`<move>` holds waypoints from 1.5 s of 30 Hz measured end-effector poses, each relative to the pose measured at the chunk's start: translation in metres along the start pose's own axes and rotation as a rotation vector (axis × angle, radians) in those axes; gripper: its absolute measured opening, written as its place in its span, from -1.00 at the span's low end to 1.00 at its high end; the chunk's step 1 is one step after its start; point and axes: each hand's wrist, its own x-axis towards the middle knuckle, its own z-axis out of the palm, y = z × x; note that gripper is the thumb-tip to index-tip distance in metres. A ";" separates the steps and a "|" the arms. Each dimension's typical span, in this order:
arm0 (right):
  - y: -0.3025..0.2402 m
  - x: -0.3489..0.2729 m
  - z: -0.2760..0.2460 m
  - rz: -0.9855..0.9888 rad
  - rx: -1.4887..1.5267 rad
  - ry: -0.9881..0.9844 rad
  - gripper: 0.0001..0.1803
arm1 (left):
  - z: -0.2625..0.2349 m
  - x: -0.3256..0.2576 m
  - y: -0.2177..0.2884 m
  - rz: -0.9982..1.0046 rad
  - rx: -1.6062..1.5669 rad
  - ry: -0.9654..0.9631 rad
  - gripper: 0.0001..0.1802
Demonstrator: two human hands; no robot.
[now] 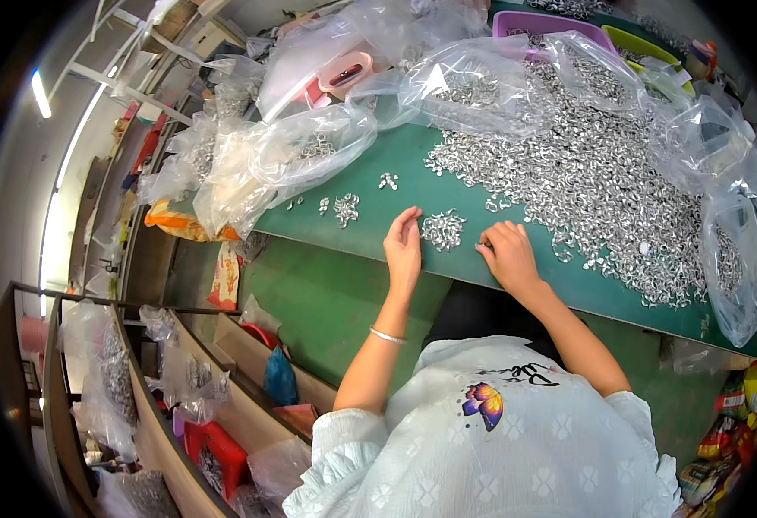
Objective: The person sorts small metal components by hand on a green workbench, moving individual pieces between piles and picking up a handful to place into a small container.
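Note:
My left hand (403, 245) rests on the green table (309, 226), its fingers stretched out and slightly curved, with nothing visible in it. It stands at the left side of a small pile of shiny silver metal pieces (443, 230). To the right of that pile is my right hand (510, 256), fingers curled in and thumb near the fingertips; whatever they may hold is hidden. Each piece looks small and ring-like, but the exact kind is too small to tell. Further left lie smaller clusters of similar pieces (346, 210).
A large heap of silver pieces (603, 181) covers the table's right side, with clear plastic bags (732, 268) around it. Purple (555, 26) and green tubs stand behind. More bags (266, 160) lie at the left. Shelving with a red bin (214, 449) is at the lower left.

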 end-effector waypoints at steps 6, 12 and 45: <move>-0.027 0.059 0.030 0.127 0.132 -0.081 -0.85 | -0.022 -0.017 0.007 0.033 0.196 0.098 -0.66; -0.044 0.127 0.116 -0.108 0.015 -0.216 -0.84 | -0.056 -0.003 0.008 0.154 0.663 0.266 -0.57; 0.029 0.088 -0.019 -0.010 -0.470 -0.193 -0.73 | 0.004 0.092 0.013 0.223 0.630 -0.608 -0.61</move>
